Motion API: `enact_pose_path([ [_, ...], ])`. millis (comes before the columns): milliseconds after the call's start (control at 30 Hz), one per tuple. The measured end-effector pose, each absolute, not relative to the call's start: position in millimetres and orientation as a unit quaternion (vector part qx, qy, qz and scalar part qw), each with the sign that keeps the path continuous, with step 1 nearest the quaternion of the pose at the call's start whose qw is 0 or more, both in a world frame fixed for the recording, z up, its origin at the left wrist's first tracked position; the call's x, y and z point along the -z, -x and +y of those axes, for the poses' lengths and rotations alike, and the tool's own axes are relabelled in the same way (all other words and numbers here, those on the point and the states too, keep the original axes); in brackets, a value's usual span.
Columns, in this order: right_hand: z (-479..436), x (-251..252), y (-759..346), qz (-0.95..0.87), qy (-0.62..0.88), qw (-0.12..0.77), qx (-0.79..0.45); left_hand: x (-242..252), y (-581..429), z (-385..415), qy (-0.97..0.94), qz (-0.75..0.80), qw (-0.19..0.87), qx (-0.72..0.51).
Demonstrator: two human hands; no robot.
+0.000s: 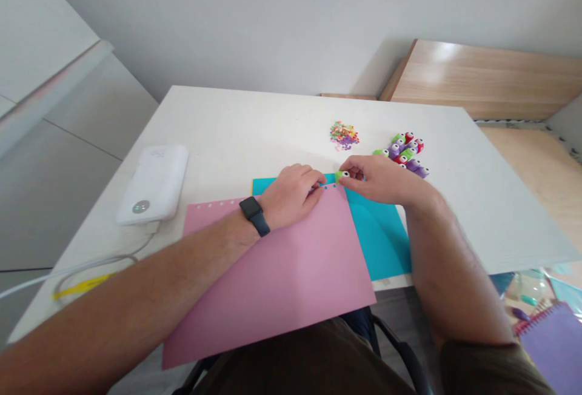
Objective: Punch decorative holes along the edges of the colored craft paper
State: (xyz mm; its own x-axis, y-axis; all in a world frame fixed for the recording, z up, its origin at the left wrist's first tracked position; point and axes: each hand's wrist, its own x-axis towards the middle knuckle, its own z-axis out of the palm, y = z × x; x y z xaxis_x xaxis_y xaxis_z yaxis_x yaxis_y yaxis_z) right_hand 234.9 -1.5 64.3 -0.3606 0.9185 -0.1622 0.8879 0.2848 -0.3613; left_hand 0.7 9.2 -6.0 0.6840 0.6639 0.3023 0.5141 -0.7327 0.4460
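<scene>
A pink paper sheet (282,274) lies on the white table (245,128), over a turquoise sheet (379,237). A row of small punched holes runs along the pink sheet's far edge. My left hand (293,194) rests curled on that edge, fingers pressing the paper down. A dark watch sits on that wrist. My right hand (379,178) pinches a small green paper punch (342,175) at the pink sheet's far right corner.
A pile of small coloured paper punches (406,152) lies just beyond my right hand. A heap of punched confetti (344,134) sits behind it. A white device (153,184) with a cable stands at the left. A purple notebook (552,340) lies low right.
</scene>
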Motion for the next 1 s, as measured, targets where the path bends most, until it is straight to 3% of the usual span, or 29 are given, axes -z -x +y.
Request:
enact_pose_path([
  [1000, -1.3, -60.5, -231.7, -0.766, 0.627, 0.084, -0.111, 4.4, 0.7, 10.0, -0.896, 0.325, 0.178, -0.245],
])
